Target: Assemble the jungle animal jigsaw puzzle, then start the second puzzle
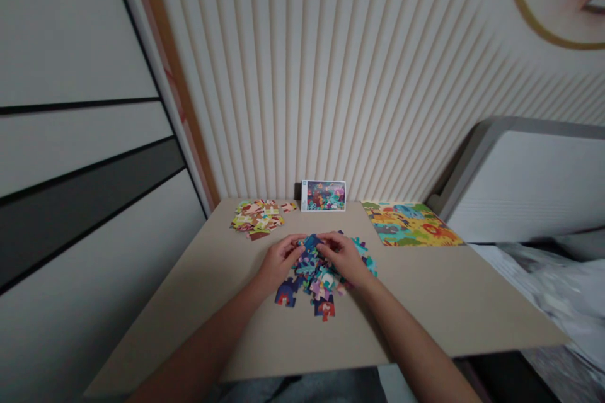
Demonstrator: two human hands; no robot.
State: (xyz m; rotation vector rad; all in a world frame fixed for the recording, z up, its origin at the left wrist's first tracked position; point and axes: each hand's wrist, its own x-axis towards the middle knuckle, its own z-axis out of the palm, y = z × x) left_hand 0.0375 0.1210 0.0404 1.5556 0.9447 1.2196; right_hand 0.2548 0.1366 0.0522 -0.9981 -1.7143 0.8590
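Between my two hands a dark blue puzzle piece [311,242] is held up above a loose pile of puzzle pieces [309,269]. My left hand [282,256] pinches its left side with thumb and forefinger. On the other side, my right hand [344,257] has thumb and fingers closed at the piece's right edge. The pile is blue, teal and purple, partly hidden under both hands. Two pieces with red shapes lie at its near side, one dark blue piece [285,293] to the left and another piece [324,308] in the middle.
A picture card [324,196] of a sea scene stands upright at the back of the table [212,302]. Yellow-green and brown puzzle pieces [258,217] are heaped at the back left. An assembled animal puzzle [411,225] lies at the right edge. A ribbed wall rises behind.
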